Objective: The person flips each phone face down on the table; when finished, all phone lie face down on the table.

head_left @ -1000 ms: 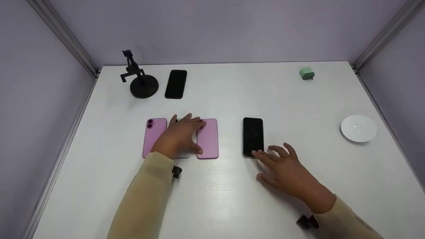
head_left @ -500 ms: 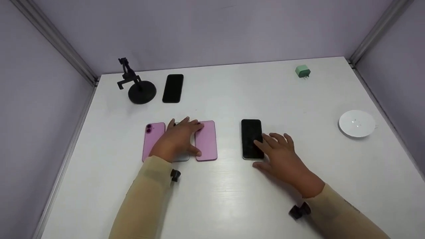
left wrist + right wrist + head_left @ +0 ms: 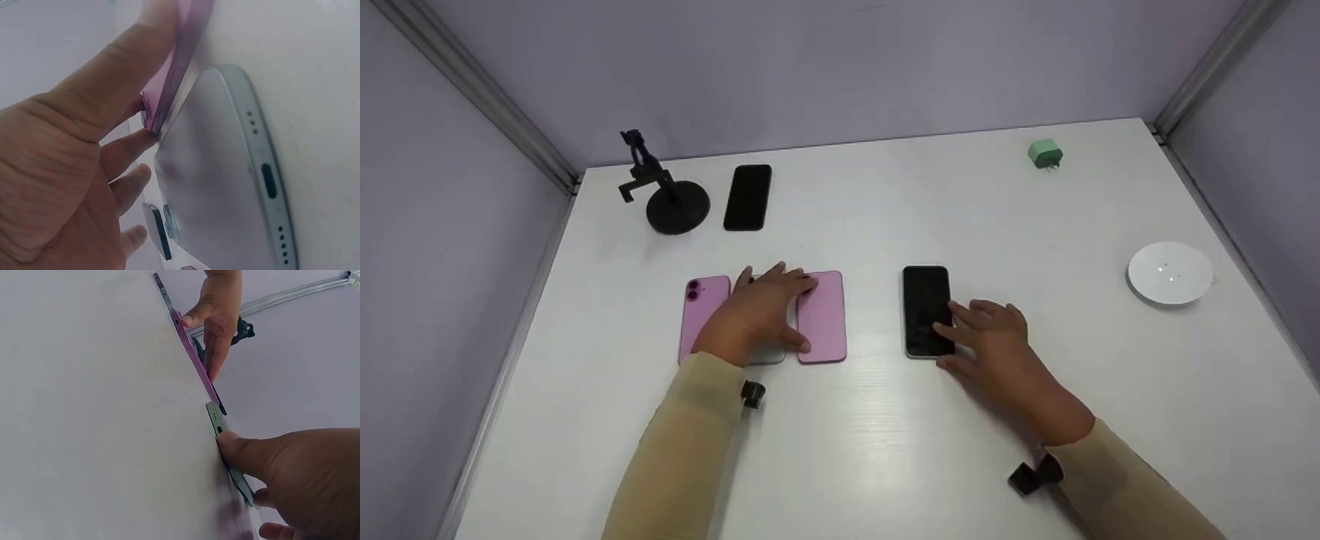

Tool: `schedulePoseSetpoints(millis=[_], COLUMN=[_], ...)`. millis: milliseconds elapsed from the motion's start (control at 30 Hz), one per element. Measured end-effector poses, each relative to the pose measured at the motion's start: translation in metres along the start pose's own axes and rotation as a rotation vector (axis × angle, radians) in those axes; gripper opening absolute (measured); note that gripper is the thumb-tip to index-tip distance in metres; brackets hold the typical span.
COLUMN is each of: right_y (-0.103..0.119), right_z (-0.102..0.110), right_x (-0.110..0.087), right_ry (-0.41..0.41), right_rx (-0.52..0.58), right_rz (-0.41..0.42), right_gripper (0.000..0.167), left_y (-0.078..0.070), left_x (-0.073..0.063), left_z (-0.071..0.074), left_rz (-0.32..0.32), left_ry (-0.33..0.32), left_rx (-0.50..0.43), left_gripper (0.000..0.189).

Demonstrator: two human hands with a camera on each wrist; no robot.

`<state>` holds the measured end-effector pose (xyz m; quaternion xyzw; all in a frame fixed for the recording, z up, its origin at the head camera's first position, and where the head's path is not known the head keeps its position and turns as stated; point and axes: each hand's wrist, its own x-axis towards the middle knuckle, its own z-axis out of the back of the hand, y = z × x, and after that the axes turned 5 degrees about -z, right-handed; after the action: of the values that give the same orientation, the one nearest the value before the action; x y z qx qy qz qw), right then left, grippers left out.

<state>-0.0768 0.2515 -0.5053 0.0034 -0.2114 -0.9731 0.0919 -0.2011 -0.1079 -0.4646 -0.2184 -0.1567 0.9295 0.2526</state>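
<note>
My left hand (image 3: 756, 311) spreads over a pale phone (image 3: 214, 169), its thumb and fingertips touching the left side of a pink phone (image 3: 822, 319) lying back up. Most of the pale phone is hidden under this hand in the head view. To its left lies another pink phone (image 3: 705, 311) with two round camera lenses. My right hand (image 3: 997, 349) touches a dark-screened phone (image 3: 926, 300) lying face up. One fingertip rests on the screen's right side, another sits at the right edge, and the thumb (image 3: 239, 450) is against the bottom end, near the charging port.
A black phone stand (image 3: 679, 206) with a round base stands at the back left, beside another black phone (image 3: 748, 197). A green charger plug (image 3: 1045, 153) lies at the back right. A white round dish-like object (image 3: 1170, 274) is near the table's right side.
My right hand has moved forward and left, its fingers going from the phone's lower end to its right side. The left hand keeps its place. The head view has shifted slightly.
</note>
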Motion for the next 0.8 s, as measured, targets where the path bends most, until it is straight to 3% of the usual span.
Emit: schedulePoseSetpoints(millis=[100,200,400,500,667,800], right_y=[0.004,0.008,0.014,0.021,0.033,0.038], right_z=[-0.002,-0.002,-0.005,-0.009,-0.017,-0.018], right_x=[0.000,0.002,0.005,0.005,0.007,0.008], right_ry=[0.015,0.039,0.058,0.068,0.082,0.049], right_rx=[0.022,0.042,0.049,0.052,0.078,0.191], right_rz=[0.008,0.014,0.019,0.007,0.002,-0.004], right_gripper=[0.051,0.050,0.048,0.047,0.046,0.045], left_y=[0.002,-0.005,-0.044,-0.056,-0.058,-0.056], left_x=[-0.002,0.002,0.026,0.037,0.041,0.041], left_z=[0.002,-0.002,-0.023,-0.030,-0.035,-0.035], left_rz=[0.003,-0.026,-0.189,-0.231,-0.219,-0.214], left_ry=[-0.016,-0.067,-0.113,-0.119,-0.119,-0.121], left_rx=[-0.008,0.012,0.035,0.043,0.076,0.083], left_gripper=[0.104,0.105,0.100,0.099,0.094,0.092])
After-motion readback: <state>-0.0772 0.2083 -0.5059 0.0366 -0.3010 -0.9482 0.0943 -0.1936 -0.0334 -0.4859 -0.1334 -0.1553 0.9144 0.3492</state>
